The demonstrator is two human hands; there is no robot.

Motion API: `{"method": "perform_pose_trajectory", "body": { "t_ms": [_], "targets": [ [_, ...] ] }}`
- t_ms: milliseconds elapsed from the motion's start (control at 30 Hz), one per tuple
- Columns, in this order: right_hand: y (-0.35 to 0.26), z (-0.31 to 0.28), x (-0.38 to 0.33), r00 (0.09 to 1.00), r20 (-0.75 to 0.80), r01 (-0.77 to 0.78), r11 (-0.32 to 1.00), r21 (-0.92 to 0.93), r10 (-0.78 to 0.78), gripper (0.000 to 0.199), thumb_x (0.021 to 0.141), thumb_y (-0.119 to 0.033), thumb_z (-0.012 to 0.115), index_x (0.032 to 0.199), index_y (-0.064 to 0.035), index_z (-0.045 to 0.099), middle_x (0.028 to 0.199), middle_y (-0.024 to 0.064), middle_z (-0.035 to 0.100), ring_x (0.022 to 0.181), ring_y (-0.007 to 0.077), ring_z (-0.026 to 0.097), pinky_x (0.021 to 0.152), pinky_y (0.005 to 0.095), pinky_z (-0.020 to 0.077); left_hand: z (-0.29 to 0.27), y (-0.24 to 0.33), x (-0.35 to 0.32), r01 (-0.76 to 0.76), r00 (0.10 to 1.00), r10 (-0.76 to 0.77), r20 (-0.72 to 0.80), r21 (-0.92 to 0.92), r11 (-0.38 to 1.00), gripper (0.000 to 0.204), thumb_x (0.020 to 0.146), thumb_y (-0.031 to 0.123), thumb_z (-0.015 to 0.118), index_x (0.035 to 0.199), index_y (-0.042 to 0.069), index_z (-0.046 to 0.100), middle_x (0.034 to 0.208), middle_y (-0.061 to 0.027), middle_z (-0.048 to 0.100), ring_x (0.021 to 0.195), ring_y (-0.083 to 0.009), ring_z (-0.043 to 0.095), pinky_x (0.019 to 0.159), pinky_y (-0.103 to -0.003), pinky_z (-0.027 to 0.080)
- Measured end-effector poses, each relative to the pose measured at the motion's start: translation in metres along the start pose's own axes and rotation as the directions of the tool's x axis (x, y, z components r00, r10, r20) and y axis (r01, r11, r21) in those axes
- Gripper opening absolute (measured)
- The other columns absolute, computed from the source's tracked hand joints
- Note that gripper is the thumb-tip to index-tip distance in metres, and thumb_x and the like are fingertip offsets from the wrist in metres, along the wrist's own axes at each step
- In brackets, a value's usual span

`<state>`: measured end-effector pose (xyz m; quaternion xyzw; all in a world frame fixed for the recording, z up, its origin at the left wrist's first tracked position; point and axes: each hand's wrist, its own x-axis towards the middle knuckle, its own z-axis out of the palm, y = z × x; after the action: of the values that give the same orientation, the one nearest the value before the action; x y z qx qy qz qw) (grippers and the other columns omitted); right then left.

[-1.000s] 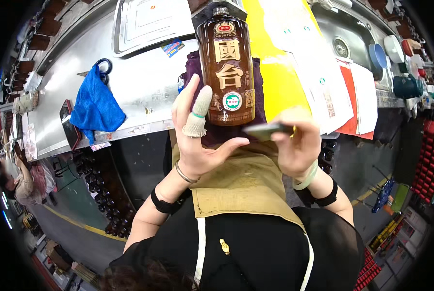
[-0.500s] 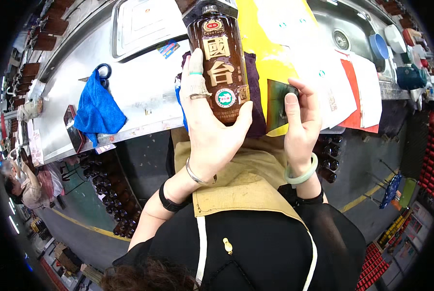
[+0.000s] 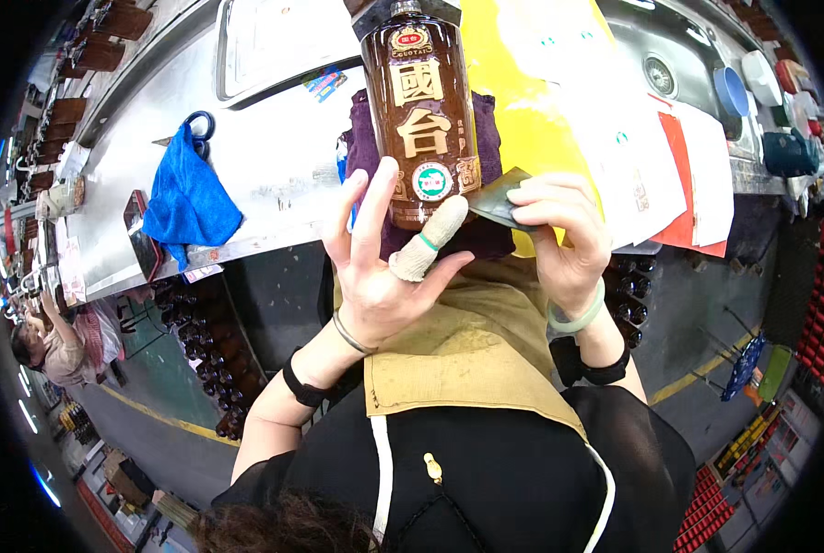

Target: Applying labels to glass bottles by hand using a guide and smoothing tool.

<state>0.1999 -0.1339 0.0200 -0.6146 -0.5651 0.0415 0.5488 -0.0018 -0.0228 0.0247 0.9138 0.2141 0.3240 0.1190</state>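
A brown glass bottle (image 3: 421, 120) with gold lettering and a round green-and-white emblem lies on a folded purple cloth (image 3: 361, 138), its neck pointing away from me. My left hand (image 3: 384, 276) is open at the bottle's base, fingers spread. Its index finger wears a pale fabric finger cover (image 3: 430, 241) held by a green band, and the covered tip is at the bottle's lower right. Pinched in my right hand (image 3: 569, 240) is a thin dark green flat sheet (image 3: 500, 200); its pointed corner comes close to that covered fingertip, though contact cannot be made out.
Blue-handled scissors (image 3: 200, 129) lie partly under a blue cloth (image 3: 189, 207) at left, beside a dark red-edged phone-like object (image 3: 142, 240). A metal tray (image 3: 283, 41) stands behind. White and red papers (image 3: 652, 175) cover a yellow sheet (image 3: 495, 83) at right, near a sink (image 3: 659, 78).
My left hand has let go of the bottle's side and drawn back to its base, fingers spreading. My right hand has tilted the green sheet and brought its corner leftward to the bottle.
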Motion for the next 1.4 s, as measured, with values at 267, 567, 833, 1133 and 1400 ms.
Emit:
{"method": "perform_pose_trajectory", "body": {
  "t_ms": [267,567,833,1133,1400],
  "targets": [
    [-0.017,-0.011,0.007,0.991,0.074,0.123,0.988,-0.094,-0.116,0.029,0.072,0.006,0.073,0.096,-0.0081,0.079,0.1,0.0053,0.077,0.094,0.0258,0.068,0.083,0.0369,0.0549,0.002,-0.012,-0.013,0.053,0.997,-0.057,-0.057,-0.066,0.996,0.064,0.067,0.016,0.093,0.128,0.013,0.074,0.153,-0.0255,0.051,0.14,-0.0442,0.046,0.115,-0.052,0.038],
    [-0.03,-0.013,0.007,0.948,0.239,0.241,0.965,-0.102,-0.211,0.021,0.077,-0.009,0.074,0.097,-0.011,0.08,0.1,0.001,0.077,0.087,0.0201,0.068,0.078,0.0343,0.0495,0.009,-0.023,-0.027,0.095,0.991,-0.107,-0.076,-0.142,0.985,0.077,0.07,0.004,0.089,0.143,0.007,0.063,0.15,-0.0262,0.055,0.142,-0.0468,0.048,0.115,-0.051,0.042],
    [-0.026,-0.004,-0.001,0.964,0.181,0.209,0.975,-0.069,-0.194,0.024,0.073,-0.005,0.073,0.095,-0.0129,0.08,0.101,0.0002,0.077,0.089,0.0194,0.068,0.082,0.0356,0.048,0.011,-0.017,-0.02,0.288,0.954,-0.301,0.002,-0.291,0.912,0.08,0.072,0.001,0.087,0.146,-0.004,0.056,0.152,-0.0261,0.053,0.143,-0.0365,0.049,0.117,-0.043,0.041],
    [-0.009,0.002,0.005,0.997,0.01,0.074,0.994,-0.083,-0.073,0.028,0.071,0.007,0.074,0.093,-0.01,0.077,0.099,0.0035,0.078,0.087,0.0222,0.068,0.083,0.0351,0.0478,0.02,-0.02,0.003,0.321,0.919,-0.389,-0.066,-0.447,0.835,0.076,0.076,-0.002,0.082,0.147,-0.004,0.054,0.141,-0.0224,0.06,0.129,-0.0335,0.059,0.11,-0.04,0.047],
    [-0.023,-0.005,0.017,0.991,0.026,0.132,0.962,-0.237,-0.129,0.022,0.075,-0.008,0.075,0.094,-0.0173,0.081,0.102,-0.0034,0.078,0.089,0.0177,0.067,0.088,0.0321,0.0417,0.023,-0.027,0.009,0.344,0.927,-0.374,-0.013,-0.364,0.865,0.072,0.074,-0.002,0.077,0.144,-0.001,0.058,0.142,-0.0197,0.062,0.135,-0.039,0.055,0.116,-0.048,0.04]
  ]
}}
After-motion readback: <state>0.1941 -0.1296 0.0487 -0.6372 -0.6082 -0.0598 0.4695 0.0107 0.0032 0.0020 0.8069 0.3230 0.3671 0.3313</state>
